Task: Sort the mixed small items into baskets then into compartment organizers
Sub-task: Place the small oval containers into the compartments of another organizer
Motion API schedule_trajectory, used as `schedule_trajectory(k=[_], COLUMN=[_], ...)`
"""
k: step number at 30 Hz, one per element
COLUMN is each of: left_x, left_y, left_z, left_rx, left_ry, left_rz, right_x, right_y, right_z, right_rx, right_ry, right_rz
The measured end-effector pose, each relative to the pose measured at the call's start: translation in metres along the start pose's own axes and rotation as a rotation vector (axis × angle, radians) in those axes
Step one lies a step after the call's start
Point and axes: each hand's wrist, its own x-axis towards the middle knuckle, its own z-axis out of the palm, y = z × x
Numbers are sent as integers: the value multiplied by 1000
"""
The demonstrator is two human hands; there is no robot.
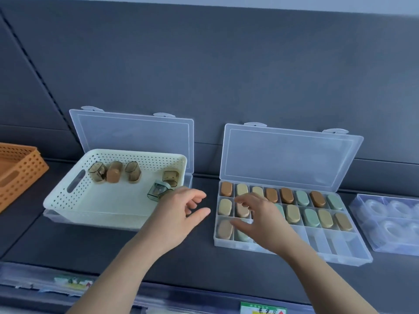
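A white perforated basket (74, 200) sits on a clear organizer whose lid (136, 134) stands open; it holds several small oval items, brown, tan and one clear green (156, 191). To its right a clear compartment organizer (340, 252) with raised lid holds oval items in brown, tan and green, one per compartment. My left hand (179, 214) hovers at the basket's right edge, fingers loosely curled, holding nothing. Over the organizer's left compartments my right hand (258, 218) is spread with relaxed fingers, empty as far as I can see.
An orange perforated basket (18, 175) stands at the far left. A clear box of tape rolls (390, 223) lies at the far right. The dark shelf has a back wall behind the boxes and a label strip (263, 310) along the front edge.
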Motion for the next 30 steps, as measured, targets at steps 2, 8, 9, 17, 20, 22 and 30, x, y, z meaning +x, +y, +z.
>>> schedule_trajectory(k=[2, 8, 9, 17, 20, 22, 30], left_x=[6, 35, 40, 56, 50, 44, 30], left_y=[-13, -70, -74, -94, -117, -136, -159], left_z=[-32, -85, -83, -74, -106, -126, -153], left_rx=[34, 225, 227, 56, -91, -282, -1056], left_ry=[59, -173, -225, -349, -246, -151, 73], left_rz=[-21, -194, -194, -102, -141, -209, -399], right_x=[12, 52, 58, 89, 102, 113, 144], right_y=[-17, -62, -68, -100, -116, -129, -153], right_z=[-2, 9, 12, 29, 37, 46, 85], right_rx=[55, 199, 202, 188, 122, 52, -292], right_ry=[37, -17, -15, -16, -38, -84, -341], right_rz=[-15, -18, -19, 12, -34, -65, 26])
